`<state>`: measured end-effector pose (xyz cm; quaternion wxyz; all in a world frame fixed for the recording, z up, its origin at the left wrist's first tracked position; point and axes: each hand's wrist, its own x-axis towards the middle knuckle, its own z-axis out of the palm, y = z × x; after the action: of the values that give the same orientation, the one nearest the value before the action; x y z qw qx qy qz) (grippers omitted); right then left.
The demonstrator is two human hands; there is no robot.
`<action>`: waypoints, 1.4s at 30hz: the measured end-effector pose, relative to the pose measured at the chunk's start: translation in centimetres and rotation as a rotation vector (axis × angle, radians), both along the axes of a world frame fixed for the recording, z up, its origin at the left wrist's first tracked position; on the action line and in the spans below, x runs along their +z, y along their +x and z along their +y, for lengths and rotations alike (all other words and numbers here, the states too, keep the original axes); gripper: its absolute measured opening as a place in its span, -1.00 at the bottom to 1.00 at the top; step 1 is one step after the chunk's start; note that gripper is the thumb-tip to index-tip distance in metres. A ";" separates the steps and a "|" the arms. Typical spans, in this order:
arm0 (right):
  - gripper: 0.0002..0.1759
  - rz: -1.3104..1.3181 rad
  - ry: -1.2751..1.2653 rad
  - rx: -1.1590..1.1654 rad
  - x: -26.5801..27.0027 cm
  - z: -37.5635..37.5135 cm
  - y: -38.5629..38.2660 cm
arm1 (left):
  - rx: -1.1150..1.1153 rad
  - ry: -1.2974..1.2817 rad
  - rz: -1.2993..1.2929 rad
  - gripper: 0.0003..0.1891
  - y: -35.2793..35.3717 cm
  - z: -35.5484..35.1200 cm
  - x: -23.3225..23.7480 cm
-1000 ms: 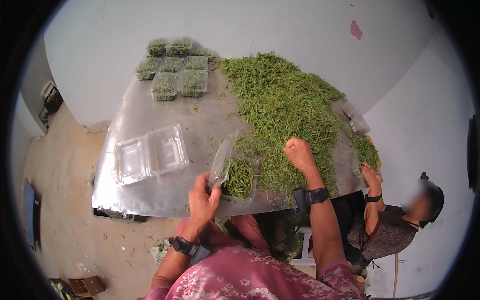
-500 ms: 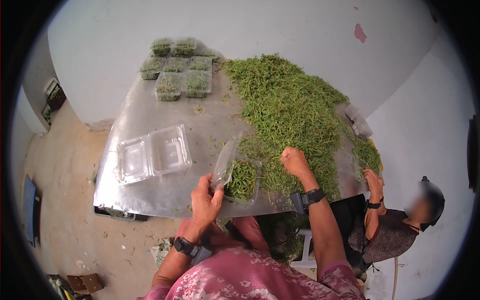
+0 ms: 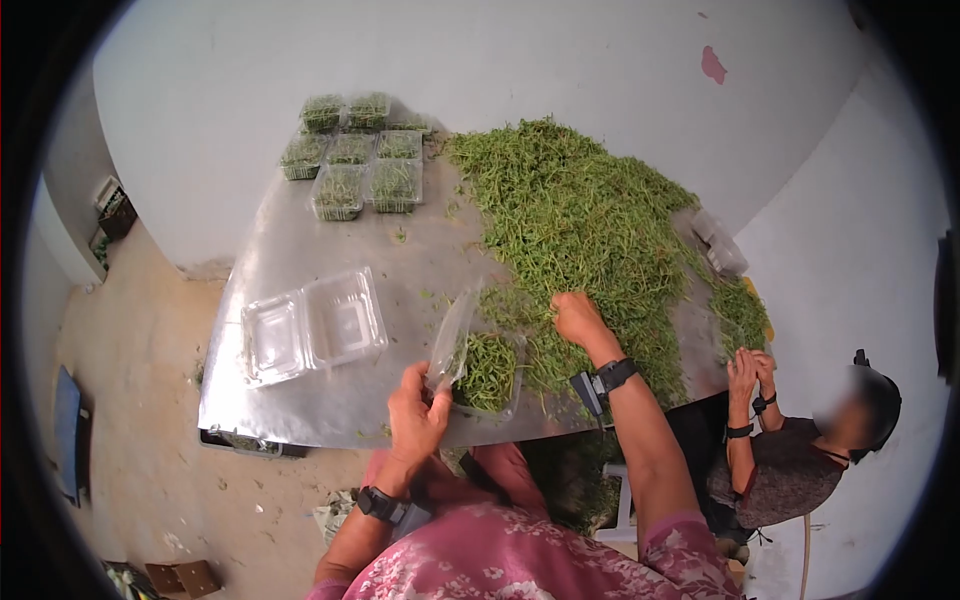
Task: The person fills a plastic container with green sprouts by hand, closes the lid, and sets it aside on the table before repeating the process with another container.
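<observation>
My left hand (image 3: pixel 415 418) grips the near left edge of a clear plastic clamshell container (image 3: pixel 517 372), with its lid (image 3: pixel 455 325) tilted up beside the fingers. Green leafy stems (image 3: pixel 487 370) fill the tray of that container. Over the near left side of a large heap of cut greens (image 3: pixel 590 225) is my right hand (image 3: pixel 580 322), its fingers closed together. Whatever lies in those fingers is too small to make out. An unfilled clamshell container (image 3: pixel 345 315) lies spread open on the metal table (image 3: pixel 420 250), to the left.
Several filled, closed containers (image 3: pixel 340 190) stand at the back left of the table. More clear containers (image 3: pixel 720 245) sit at the far right edge. A co-worker (image 3: pixel 790 450) is at the right side, both hands near the greens. A grey wall (image 3: pixel 450 60) stands behind.
My right hand has shifted slightly left over the greens. My left hand still grips the container. The co-worker's hands have come together, and the whole view has tilted a little.
</observation>
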<state>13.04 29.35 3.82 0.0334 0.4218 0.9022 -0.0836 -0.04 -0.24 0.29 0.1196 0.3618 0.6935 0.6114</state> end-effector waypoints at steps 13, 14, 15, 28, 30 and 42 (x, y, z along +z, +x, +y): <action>-0.89 0.549 -0.244 -0.057 5.5 -3.1 1.7 | 0.005 -0.008 -0.039 -0.64 0.2 0.2 -0.1; -0.88 0.619 -0.282 -0.051 5.8 -3.5 1.6 | 0.008 0.007 -0.026 -0.64 0.2 0.3 -0.2; -0.87 0.688 -0.319 -0.024 5.8 -3.9 1.5 | 0.010 -0.002 -0.027 -0.64 0.2 0.3 -0.3; -0.77 0.650 -0.320 0.191 4.8 -11.8 0.8 | -0.003 -0.006 0.003 -0.66 0.0 0.3 -0.4; -0.79 0.652 -0.347 0.184 5.3 -11.8 1.1 | -0.005 -0.002 -0.017 -0.66 0.1 0.3 -0.6; -0.94 0.382 0.182 0.457 1.3 -14.1 -1.1 | -0.008 -0.002 -0.046 -0.69 0.1 0.5 -0.9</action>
<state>11.99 15.25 5.14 -0.1565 0.1860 0.9674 -0.0703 0.10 0.23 -0.58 0.1383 0.3506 0.6897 0.6183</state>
